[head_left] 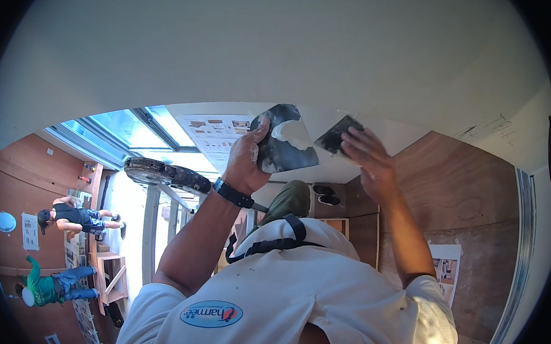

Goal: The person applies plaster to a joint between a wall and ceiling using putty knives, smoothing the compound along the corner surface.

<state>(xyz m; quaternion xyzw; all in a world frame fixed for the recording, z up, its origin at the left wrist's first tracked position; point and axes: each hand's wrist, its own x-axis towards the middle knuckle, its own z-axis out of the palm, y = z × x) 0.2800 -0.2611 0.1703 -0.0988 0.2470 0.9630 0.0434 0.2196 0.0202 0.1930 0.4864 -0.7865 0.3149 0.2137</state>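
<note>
My left hand (247, 160) grips the edge of a flat, dark, smeared spreader plate (273, 153), thumb on its upper face. A lump of white filler paste (293, 133) lies on that plate. Whitish smears show on the fingers. My right hand (371, 161) is closed on a smaller dark putty spreader (332, 138), just right of the plate and apart from it; the hand is slightly blurred. Both tools are near the lower edge of a broad white panel surface (269, 54), and I cannot tell whether the right one touches it.
Left of my left wrist is a worn dark ladder top (163, 173) with pale ladder legs (149, 231) under it. Two people, one in dark clothes (81, 218) and one in a green top (41, 287), stand farther left. A plywood wall (457, 193) rises at right.
</note>
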